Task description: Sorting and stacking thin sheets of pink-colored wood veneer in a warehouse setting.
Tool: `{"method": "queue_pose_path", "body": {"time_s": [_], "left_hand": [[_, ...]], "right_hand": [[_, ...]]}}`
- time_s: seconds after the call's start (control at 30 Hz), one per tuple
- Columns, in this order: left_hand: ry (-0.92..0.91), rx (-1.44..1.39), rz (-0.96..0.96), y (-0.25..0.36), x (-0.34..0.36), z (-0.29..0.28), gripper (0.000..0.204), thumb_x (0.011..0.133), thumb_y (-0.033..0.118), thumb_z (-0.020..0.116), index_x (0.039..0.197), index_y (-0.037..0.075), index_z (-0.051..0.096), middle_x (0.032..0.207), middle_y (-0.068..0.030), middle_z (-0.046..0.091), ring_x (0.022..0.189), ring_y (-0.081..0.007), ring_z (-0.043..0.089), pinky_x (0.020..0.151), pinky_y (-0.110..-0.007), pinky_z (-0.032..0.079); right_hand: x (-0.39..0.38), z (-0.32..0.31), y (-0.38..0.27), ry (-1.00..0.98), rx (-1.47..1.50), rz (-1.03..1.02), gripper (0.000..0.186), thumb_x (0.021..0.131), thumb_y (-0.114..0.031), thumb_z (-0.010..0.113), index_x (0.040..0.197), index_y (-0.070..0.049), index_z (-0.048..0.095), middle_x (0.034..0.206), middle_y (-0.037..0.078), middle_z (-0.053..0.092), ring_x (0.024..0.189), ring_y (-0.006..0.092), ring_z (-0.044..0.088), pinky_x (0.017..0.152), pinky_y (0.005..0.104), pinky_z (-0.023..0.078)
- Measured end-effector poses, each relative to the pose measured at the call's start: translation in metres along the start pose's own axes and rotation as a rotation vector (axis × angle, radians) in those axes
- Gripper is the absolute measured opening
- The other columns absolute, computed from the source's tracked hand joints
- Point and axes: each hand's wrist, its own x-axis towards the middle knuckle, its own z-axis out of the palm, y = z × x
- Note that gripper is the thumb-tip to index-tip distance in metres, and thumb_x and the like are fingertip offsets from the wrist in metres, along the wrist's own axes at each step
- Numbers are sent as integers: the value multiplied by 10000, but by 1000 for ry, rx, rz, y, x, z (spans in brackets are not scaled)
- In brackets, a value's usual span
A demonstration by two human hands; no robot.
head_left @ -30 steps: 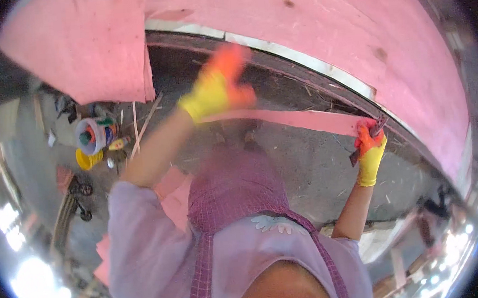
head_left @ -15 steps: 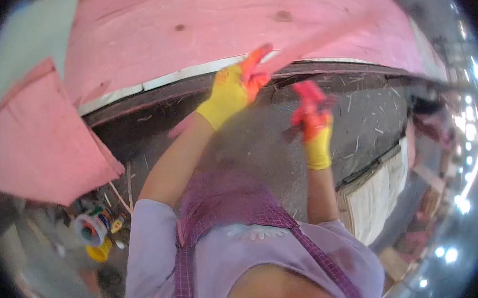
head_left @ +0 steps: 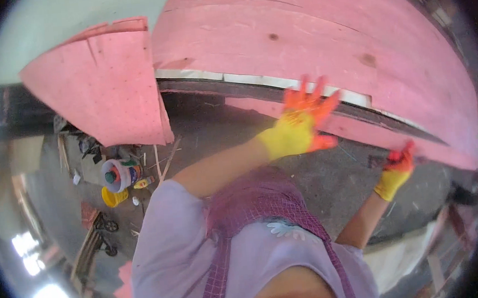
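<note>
My left hand [head_left: 303, 122], in a yellow and orange glove, is open with its fingers spread. It is in front of a long narrow pink strip [head_left: 354, 129], which looks like veneer; whether it touches the strip is unclear. The strip runs along the front edge of a stack covered by a large pink sheet [head_left: 319, 27]. My right hand [head_left: 398, 165], gloved alike, is closed around a small dark flat object [head_left: 377, 162] whose kind is blurred. That hand is at the strip's lower edge, toward its right end.
Several pink sheets [head_left: 101, 86] hang over the edge at the left. Below them, a tub [head_left: 120, 176], a yellow bucket [head_left: 115, 196] and a small bottle [head_left: 144, 182] stand on the floor. Pale boards [head_left: 398, 251] lie at the lower right.
The pink strip, earlier raised across the sheet from my left hand, now lies along the stack's edge. My left hand has spread its fingers. Both hands are farther right, and the view has shifted.
</note>
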Motion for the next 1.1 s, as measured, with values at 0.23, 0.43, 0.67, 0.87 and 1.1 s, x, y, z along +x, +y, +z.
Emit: {"method": "queue_pose_path", "body": {"time_s": [0.23, 0.43, 0.67, 0.87, 1.1], "left_hand": [[-118, 389, -452, -132, -59, -3, 918, 630, 349, 755, 1403, 230, 275, 1450, -177, 227, 1311, -453, 205, 974, -632, 235], [3, 645, -584, -258, -35, 0, 848, 627, 201, 739, 1370, 191, 330, 1436, -159, 263, 1294, -448, 245, 994, -592, 269], [10, 705, -813, -393, -71, -24, 788, 604, 178, 726, 1312, 161, 382, 1419, -214, 247, 1256, -497, 256, 991, -560, 298], [-157, 616, -904, -435, -90, -25, 832, 577, 251, 775, 1301, 151, 377, 1414, -205, 262, 1257, -498, 252, 1007, -550, 289], [-148, 433, -543, -469, -132, -28, 814, 675, 237, 763, 1345, 31, 351, 1370, -181, 372, 1271, -360, 321, 1078, -430, 228]], "right_hand": [[-2, 43, -12, 176, 744, 839, 378, 917, -189, 487, 1260, -30, 497, 632, -55, 362, 561, 82, 357, 527, 255, 347], [-31, 158, -3, 127, 932, 1103, 188, 923, -274, 522, 1025, -120, 553, 639, -47, 343, 566, 115, 360, 542, 263, 356], [-51, 315, -54, -90, 999, 1481, 174, 926, -333, 506, 862, -174, 538, 664, -26, 472, 585, 100, 466, 500, 240, 389], [-85, 379, -33, 3, 1004, 1490, 92, 880, -256, 575, 840, -182, 537, 647, -14, 484, 588, 120, 483, 499, 257, 417], [-95, 403, -34, 150, 1149, 1550, 217, 905, -269, 536, 748, -120, 522, 631, -6, 480, 554, 147, 460, 528, 278, 411]]}}
